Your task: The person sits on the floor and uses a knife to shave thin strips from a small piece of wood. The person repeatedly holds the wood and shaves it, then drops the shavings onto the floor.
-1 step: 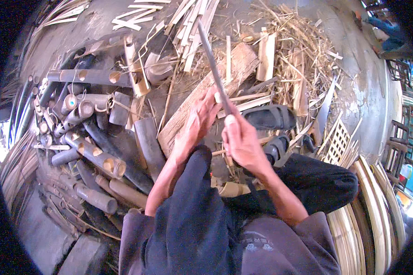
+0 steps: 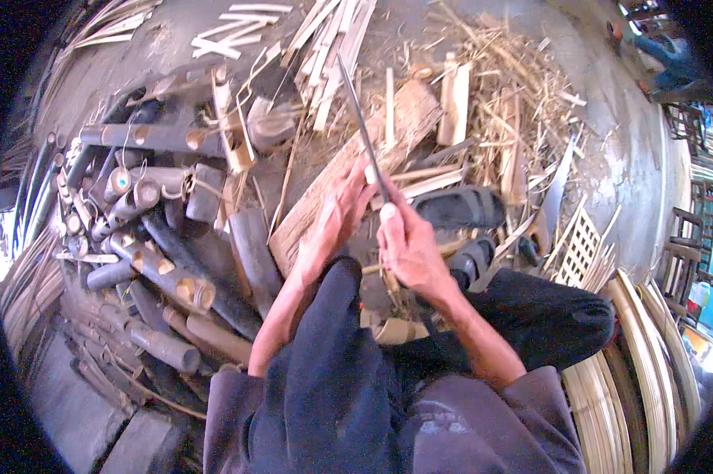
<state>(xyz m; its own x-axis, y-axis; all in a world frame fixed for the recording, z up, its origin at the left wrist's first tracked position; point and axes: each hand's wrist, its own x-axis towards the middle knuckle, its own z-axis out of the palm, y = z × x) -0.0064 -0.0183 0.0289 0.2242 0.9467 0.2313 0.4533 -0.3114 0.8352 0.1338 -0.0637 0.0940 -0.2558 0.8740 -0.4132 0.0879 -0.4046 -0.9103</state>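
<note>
My right hand (image 2: 408,249) is closed round the handle of a long narrow knife (image 2: 358,114), whose blade points away from me and up to the left. Close beside it, my left hand (image 2: 339,205) pinches a small pale piece (image 2: 370,174) against the blade's near end. Most of that piece is hidden by fingers and blade, so its kind cannot be made out. Under and beyond my left hand lies a thick wooden board (image 2: 317,189), slanting up to the right. A thin pale strip (image 2: 390,107) rests on its far part.
Dark bamboo tubes (image 2: 163,272) pile up on the left. Pale strips (image 2: 333,47) lie ahead; shavings (image 2: 522,95) cover the far right. Near my right hand are a black sandal (image 2: 459,208), a broad blade (image 2: 560,178) and a woven lattice (image 2: 576,245). Bundled strips (image 2: 641,355) stand at right.
Both hands and the knife sit slightly further left in view, with the blade's tip a little lower. The grips look unchanged.
</note>
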